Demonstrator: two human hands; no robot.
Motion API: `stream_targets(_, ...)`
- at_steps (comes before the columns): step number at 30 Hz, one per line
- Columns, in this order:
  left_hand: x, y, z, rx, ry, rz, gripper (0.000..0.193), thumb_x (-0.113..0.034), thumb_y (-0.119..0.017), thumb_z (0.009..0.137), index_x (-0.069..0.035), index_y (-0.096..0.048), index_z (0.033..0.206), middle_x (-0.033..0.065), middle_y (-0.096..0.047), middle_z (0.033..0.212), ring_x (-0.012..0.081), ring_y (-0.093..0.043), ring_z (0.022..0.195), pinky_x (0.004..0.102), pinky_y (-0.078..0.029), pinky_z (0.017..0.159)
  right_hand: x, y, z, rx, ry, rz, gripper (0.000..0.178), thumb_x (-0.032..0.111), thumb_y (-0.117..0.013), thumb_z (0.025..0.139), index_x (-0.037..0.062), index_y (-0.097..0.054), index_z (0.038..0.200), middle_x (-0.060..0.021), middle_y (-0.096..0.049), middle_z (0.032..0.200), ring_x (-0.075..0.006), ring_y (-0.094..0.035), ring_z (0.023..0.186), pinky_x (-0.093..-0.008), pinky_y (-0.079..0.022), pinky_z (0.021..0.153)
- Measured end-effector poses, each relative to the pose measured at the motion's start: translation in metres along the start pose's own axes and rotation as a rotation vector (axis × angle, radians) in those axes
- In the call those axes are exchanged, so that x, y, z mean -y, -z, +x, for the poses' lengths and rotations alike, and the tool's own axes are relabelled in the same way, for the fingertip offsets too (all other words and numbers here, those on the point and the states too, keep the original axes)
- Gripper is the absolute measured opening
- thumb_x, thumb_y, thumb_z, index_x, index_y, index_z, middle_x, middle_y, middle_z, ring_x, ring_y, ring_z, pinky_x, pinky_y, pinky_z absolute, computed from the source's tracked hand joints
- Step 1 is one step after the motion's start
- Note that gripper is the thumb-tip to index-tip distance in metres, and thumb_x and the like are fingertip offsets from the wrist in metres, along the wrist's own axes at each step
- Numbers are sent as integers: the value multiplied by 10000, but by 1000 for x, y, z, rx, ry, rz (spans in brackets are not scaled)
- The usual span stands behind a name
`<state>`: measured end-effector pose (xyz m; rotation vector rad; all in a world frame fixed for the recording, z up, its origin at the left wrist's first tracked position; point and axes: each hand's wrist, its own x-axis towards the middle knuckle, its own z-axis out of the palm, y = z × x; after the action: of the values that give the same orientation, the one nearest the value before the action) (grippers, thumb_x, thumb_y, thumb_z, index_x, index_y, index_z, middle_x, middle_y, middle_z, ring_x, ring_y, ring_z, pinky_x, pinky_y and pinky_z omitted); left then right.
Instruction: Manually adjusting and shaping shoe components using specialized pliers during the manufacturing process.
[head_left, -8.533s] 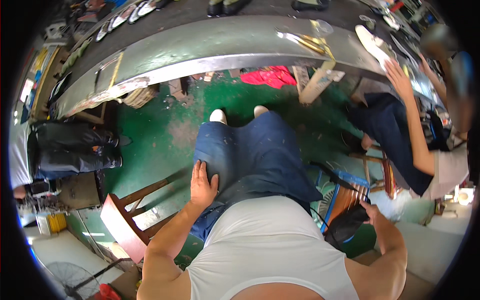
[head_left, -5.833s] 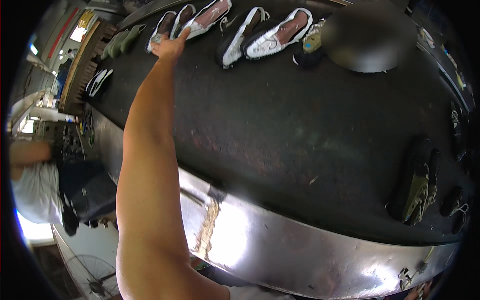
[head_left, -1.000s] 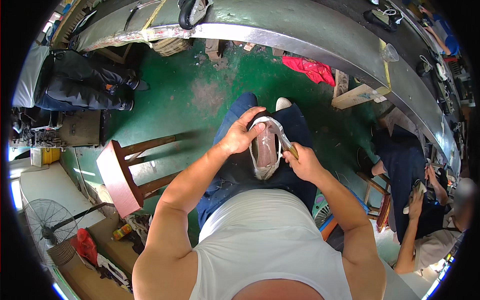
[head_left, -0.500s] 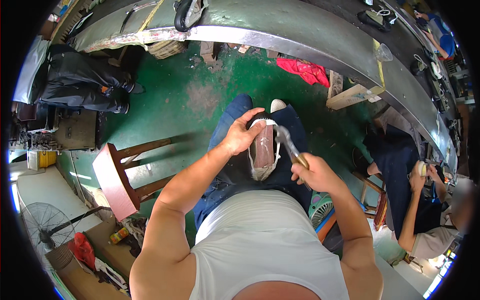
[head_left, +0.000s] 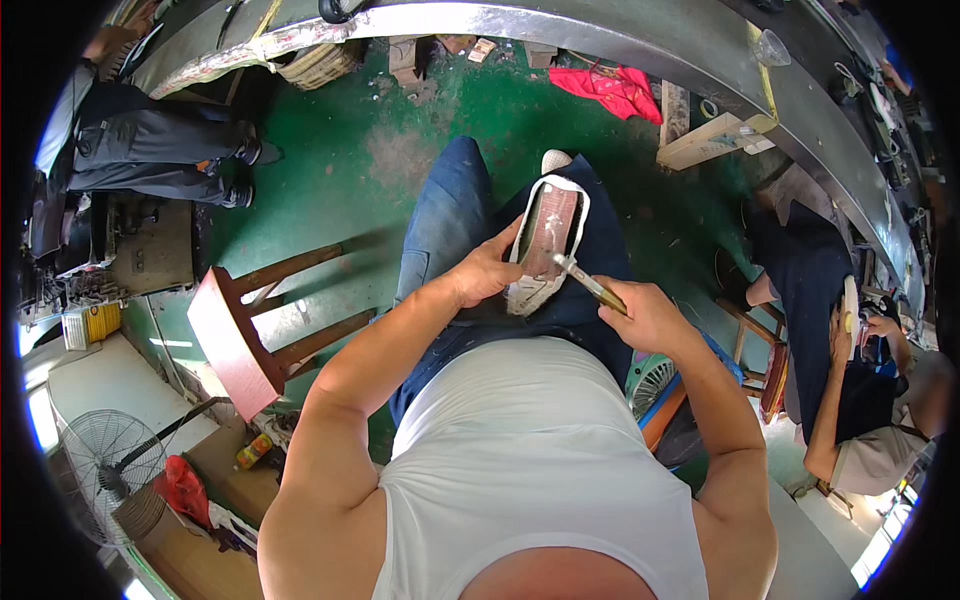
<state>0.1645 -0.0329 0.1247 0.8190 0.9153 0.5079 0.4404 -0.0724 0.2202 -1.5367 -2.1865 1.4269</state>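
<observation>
A shoe upper (head_left: 549, 232) lies bottom-up over my thighs, with a brown inner sole and a white turned-in edge around it. My left hand (head_left: 490, 268) holds its left side near the lower end, the thumb reaching onto the edge. In my right hand (head_left: 645, 318) are metal pincers (head_left: 590, 282) with brass-coloured handles, gripped in closed fingers. Their head rests at or just above the lower right part of the brown sole; whether they touch it I cannot tell.
A long metal-edged workbench (head_left: 560, 38) curves across the far side. To my left stands a wooden stool (head_left: 232, 335), with a wire fan (head_left: 112, 465) behind it. A co-worker (head_left: 880, 430) sits at right, holding a shoe part. Red cloth (head_left: 610, 92) lies beneath the bench.
The shoe has turned and its far end tilts right. My left hand has slid from the far end down the left side. The pincers have come in over the sole's lower part.
</observation>
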Motion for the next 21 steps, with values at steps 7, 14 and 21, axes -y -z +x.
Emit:
stream_targets(7,28,-9,-16,-31,-81,261,994,35,-617,775,32,-25,1572,194,-328,1548,225,-331,1425,300,-235,1172,10,-8,-1,-24,137,-432,524,77,-620,885,-53,-481,1373,-253,-581,1165,-412,-598,1040,-447,-514,871)
stream_targets(14,25,-16,-16,-11,-91,-28,843,-102,-563,907,36,-62,1571,187,-289,1582,227,-305,1443,309,-216,1186,42,6,25,105,55,-842,274,151,-596,913,-37,-623,1111,-201,-674,933,-408,-657,861,-477,-539,792)
stream_targets(21,59,-24,25,-547,-250,-66,553,-397,-331,1085,-11,-439,1466,169,-522,1437,279,-475,1341,348,-347,1123,10,-47,19,145,-61,-68,339,262,-610,917,-32,-606,1086,-267,-664,960,-444,-637,941,-502,-506,843)
